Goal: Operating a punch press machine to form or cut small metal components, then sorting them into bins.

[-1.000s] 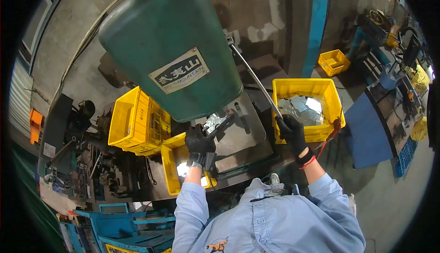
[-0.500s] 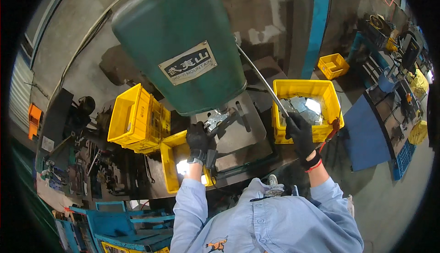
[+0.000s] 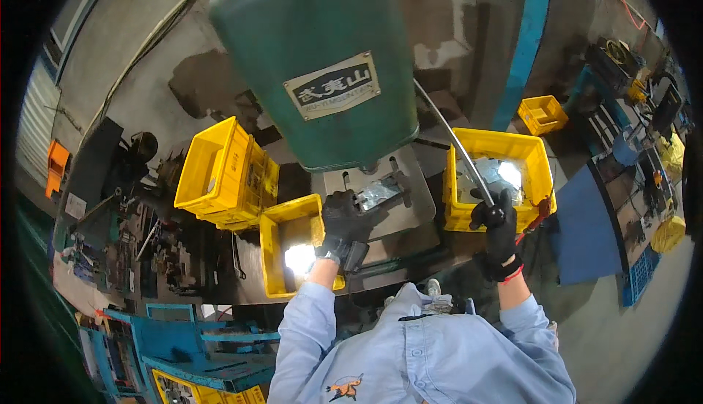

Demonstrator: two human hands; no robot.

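Note:
Under the green drill press head (image 3: 322,74), a flat, shiny metal plate (image 3: 378,193) rests in a dark holder (image 3: 401,183) on the grey press table (image 3: 410,217). My left hand (image 3: 343,217), in a black glove, has its fingers closed at the left end of the plate; some fingertips are hidden. Above the plate, the lower end of the spindle (image 3: 370,167) shows only in part. My right hand (image 3: 500,227), also gloved, grips the lower end of the long metal feed lever (image 3: 460,147), over the front of the right bin.
To the right, a yellow bin (image 3: 538,156) holds several metal plates. Another yellow bin (image 3: 272,257) sits left of the press, beside stacked yellow crates (image 3: 220,177). Tools and dark metal parts (image 3: 176,257) cover the bench's left side. A blue-sided workbench (image 3: 586,235) stands at right.
My left hand and the metal plate have moved right, and more of the plate shows below the spindle. My right hand has shifted right and slightly nearer with the lever. The view has shifted slightly.

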